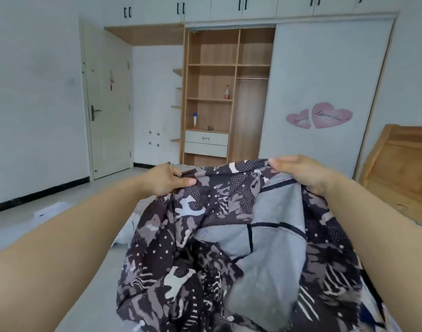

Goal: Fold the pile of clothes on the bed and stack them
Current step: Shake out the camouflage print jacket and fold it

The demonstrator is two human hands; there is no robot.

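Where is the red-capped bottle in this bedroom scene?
In the head view, the red-capped bottle stands on a middle shelf of the open wardrobe, above the white drawers.

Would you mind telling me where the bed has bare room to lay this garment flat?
The grey bed shows a bare strip left of the camouflage garment, under the left forearm. The middle is covered by the garment, held up by the left hand and right hand.

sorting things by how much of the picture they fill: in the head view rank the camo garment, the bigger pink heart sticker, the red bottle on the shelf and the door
1. camo garment, though nearness inflates it
2. door
3. bigger pink heart sticker
4. red bottle
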